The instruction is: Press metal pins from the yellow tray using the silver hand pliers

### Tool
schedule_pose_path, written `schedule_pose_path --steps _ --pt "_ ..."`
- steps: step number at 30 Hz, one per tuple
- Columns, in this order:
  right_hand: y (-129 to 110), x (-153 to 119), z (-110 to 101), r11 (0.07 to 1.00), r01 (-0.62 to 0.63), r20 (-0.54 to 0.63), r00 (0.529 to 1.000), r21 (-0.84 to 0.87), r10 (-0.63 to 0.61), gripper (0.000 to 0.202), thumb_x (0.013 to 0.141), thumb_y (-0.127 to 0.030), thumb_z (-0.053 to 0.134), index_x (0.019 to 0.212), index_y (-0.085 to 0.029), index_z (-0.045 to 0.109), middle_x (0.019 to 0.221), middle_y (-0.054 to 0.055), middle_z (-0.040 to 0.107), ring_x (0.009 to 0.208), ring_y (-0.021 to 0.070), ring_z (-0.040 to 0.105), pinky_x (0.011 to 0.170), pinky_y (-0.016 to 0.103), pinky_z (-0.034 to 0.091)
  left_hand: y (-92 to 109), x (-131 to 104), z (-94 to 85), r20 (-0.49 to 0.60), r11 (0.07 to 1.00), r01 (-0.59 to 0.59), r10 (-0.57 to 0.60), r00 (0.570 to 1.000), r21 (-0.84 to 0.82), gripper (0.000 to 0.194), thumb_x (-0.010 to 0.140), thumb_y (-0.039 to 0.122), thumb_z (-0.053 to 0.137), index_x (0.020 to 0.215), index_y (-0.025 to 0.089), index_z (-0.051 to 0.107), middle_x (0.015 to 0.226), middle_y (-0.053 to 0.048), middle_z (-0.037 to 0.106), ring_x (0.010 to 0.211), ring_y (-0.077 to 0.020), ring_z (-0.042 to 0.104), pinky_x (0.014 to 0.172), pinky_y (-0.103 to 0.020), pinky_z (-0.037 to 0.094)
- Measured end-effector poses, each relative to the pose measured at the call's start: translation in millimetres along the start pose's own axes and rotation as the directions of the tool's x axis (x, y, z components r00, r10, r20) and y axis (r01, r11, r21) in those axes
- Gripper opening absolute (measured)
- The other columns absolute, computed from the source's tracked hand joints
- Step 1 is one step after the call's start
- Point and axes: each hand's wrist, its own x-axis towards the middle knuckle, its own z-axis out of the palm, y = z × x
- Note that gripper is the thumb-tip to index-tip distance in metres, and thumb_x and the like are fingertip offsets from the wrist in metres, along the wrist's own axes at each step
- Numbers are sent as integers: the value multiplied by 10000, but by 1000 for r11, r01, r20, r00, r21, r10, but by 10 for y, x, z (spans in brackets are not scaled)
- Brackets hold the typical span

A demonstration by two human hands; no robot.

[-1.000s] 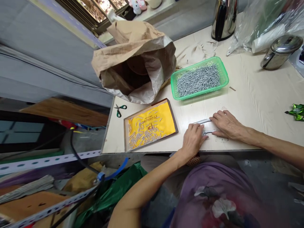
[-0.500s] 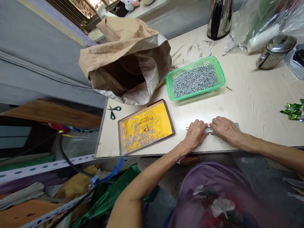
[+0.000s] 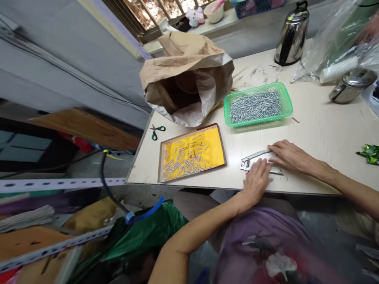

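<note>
A hinged metal tool with a small spring at its left end lies on the table near the front edge, its two long arms spread apart. My left hand lies over the lower arm, its fingers bent around it and hiding its middle part. At the right end of the upper arm, my right hand has its fingertips closed on the metal. To the left, a shallow cardboard tray lined with a yellow sheet holds many small metal pieces. A green plastic basket behind is full of small silvery metal pieces.
A large brown paper sack stands open at the back left. Green-handled scissors lie near the left edge. A steel kettle, a lidded metal cup and clear plastic bags stand at the back right; green shiny wrappers lie at the right.
The metal tool has gone from closed to spread open. My right hand has moved to its upper arm's end; my left hand has shifted toward me. The view has turned left.
</note>
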Motion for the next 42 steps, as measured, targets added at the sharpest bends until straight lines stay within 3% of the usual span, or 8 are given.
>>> schedule_pose_path --steps 5,9,12,18,26,33,37,42 --pt "120 291 65 996 -73 -47 996 -59 70 254 958 -246 439 885 -168 669 897 123 653 857 253 541 717 356 407 158 -82 102 7 1000 -2 2 1000 -18 456 980 351 477 1361 102 498 1378 -208 570 1365 -291 478 1153 -512 368" --pt "-7 325 8 995 -98 -173 980 31 102 280 967 -262 400 889 -183 658 877 116 636 823 257 563 694 371 426 80 -117 -100 -37 999 -22 21 999 -44 440 973 385 486 1340 148 533 1388 -176 564 1382 -279 454 1132 -470 410" --pt "-221 138 18 982 33 -181 984 189 2 308 993 -342 386 889 -218 648 851 88 630 802 234 587 702 363 456 -265 -216 -431 -180 993 116 -114 977 3 306 983 304 471 1221 192 626 1247 -143 642 1235 -260 568 1051 -449 474" --pt "-533 -156 219 986 85 -234 971 144 -49 269 998 -338 408 970 -214 646 824 74 637 742 223 585 656 350 440 -1284 -322 -1095 -313 767 613 -544 779 191 166 920 177 553 928 160 718 929 -119 661 949 -261 578 862 -410 486" --pt "-588 -118 314 995 9 -191 982 103 11 248 987 -190 403 842 -194 604 803 72 598 744 213 542 693 339 391 -1748 -209 -1055 -177 771 550 -522 835 321 259 919 155 462 781 163 681 868 -147 628 927 -290 519 815 -402 436" --pt "-468 -125 195 997 -63 -204 976 50 72 283 1008 -226 360 915 -183 624 827 84 603 788 222 505 715 339 368 -1318 -165 -1145 -219 799 587 -601 769 -130 137 839 181 562 759 184 673 814 -78 675 855 -232 589 821 -369 480" --pt "-377 -80 168 998 -53 -194 980 -28 47 327 1024 -257 345 870 -170 620 813 83 605 768 216 490 712 333 348 -750 -57 -1020 134 473 611 -711 690 -634 104 767 242 658 806 154 698 722 -17 668 607 -120 572 580 -234 475" --pt "-323 -63 212 996 -67 -143 988 -52 59 291 1019 -231 365 901 -177 626 841 75 627 786 214 501 728 335 329 -425 110 -708 379 161 648 -697 609 -745 95 740 205 689 710 124 651 508 51 528 429 -57 444 401 -166 347"
